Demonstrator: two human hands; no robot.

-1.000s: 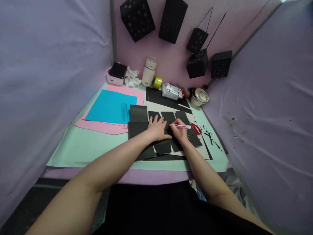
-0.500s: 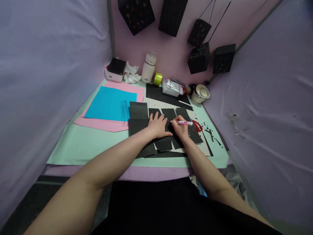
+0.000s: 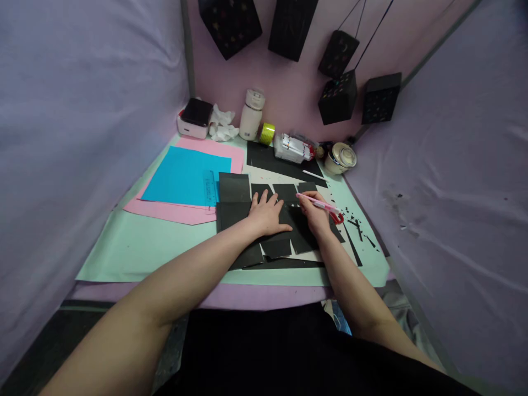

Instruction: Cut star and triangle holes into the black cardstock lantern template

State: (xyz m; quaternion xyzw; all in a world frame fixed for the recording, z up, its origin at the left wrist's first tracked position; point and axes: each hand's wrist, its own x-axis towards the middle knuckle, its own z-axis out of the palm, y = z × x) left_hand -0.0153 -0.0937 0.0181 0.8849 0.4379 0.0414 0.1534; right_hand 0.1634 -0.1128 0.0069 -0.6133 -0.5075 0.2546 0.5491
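Note:
My left hand (image 3: 264, 213) lies flat with fingers spread on black card pieces (image 3: 237, 215), pressing them down. In my right hand (image 3: 315, 215) is a slim pink-and-white craft knife (image 3: 319, 202), pinched between thumb and fingers. Its pink end points up and left, and the tip is too small to make out. Small pale cut-outs (image 3: 296, 205) show in the card just left of that hand. Red-handled scissors (image 3: 337, 218) lie partly hidden behind the knife and hand. A clear ruler (image 3: 211, 190) rests on blue card (image 3: 181, 176) to the left.
Black paper scraps (image 3: 358, 226) litter the right side. Along the back stand a pink box with a dark top (image 3: 193, 120), crumpled tissue (image 3: 223, 126), a white bottle (image 3: 251, 115), yellow tape (image 3: 267, 133), a clear case (image 3: 291, 148) and a lidded jar (image 3: 340, 158). Decorated black boxes (image 3: 338, 98) hang above.
My right hand has moved slightly right, lifting the knife away from the card and uncovering small cut-outs. My left hand stays spread in the same place.

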